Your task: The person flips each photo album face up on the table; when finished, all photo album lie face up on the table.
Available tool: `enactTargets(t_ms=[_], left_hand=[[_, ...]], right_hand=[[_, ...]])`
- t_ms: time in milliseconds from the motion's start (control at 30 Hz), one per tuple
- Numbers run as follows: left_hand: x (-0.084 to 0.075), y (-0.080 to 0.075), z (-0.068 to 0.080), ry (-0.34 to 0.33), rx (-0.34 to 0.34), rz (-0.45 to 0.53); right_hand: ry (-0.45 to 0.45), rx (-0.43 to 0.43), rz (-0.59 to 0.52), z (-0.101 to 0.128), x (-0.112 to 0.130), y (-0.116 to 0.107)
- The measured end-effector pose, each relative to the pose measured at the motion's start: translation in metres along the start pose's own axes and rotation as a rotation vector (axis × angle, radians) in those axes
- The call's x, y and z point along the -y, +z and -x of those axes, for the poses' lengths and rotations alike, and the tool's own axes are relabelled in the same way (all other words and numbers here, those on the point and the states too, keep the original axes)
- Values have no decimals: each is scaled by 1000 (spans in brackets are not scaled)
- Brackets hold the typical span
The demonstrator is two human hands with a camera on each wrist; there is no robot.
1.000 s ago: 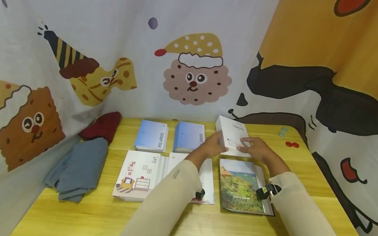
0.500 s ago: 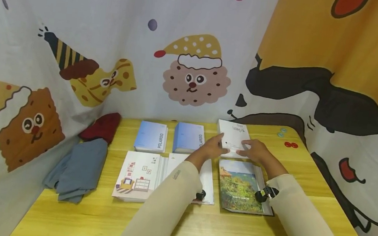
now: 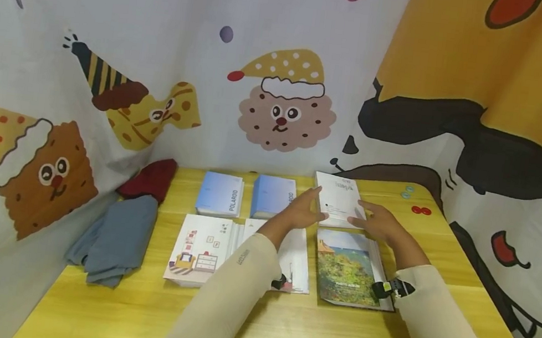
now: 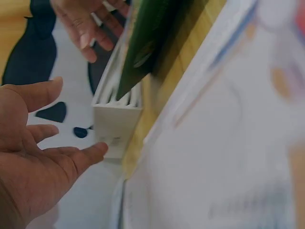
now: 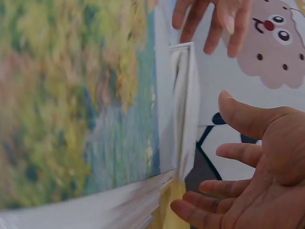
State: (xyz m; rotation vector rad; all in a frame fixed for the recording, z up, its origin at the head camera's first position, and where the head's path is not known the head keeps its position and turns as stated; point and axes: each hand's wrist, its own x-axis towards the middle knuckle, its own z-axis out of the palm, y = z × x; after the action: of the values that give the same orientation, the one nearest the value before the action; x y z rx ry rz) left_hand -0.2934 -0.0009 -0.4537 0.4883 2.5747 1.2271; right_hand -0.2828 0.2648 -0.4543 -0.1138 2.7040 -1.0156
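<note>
A small white photo album (image 3: 340,199) lies flat at the back right of the table, its cover print unreadable. At its left edge is my left hand (image 3: 298,211), fingers and thumb spread; in the left wrist view one fingertip overlaps the album's white end (image 4: 116,129), and whether it touches I cannot tell. My right hand (image 3: 381,223) sits by the right edge with loose, parted fingers. From the right wrist view, a gap shows between that hand (image 5: 262,176) and the album (image 5: 188,114). Just in front lies a landscape-covered photo album (image 3: 345,269).
Two blue Polaroid albums (image 3: 219,194) (image 3: 273,197) stand in the back row. In front are an illustrated white album (image 3: 199,247) and another white one (image 3: 298,256), partly under my left sleeve. Folded grey cloth (image 3: 118,235) and dark red cloth (image 3: 151,180) lie left; red buttons (image 3: 421,210) lie right.
The white album has gone from tilted to lying flat. My hands have loosened from its edges, the right one drawing away to the right.
</note>
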Motion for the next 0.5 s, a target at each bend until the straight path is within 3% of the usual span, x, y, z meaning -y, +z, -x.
enactTargets(t_ms=[233,500], left_hand=[[1,-23,37,44,-35,-46],[29,-52,97,65,-124,-71]], right_hand=[[-62,-55,29,32,-2,-5],[-100,-99,161,66,-9,4]])
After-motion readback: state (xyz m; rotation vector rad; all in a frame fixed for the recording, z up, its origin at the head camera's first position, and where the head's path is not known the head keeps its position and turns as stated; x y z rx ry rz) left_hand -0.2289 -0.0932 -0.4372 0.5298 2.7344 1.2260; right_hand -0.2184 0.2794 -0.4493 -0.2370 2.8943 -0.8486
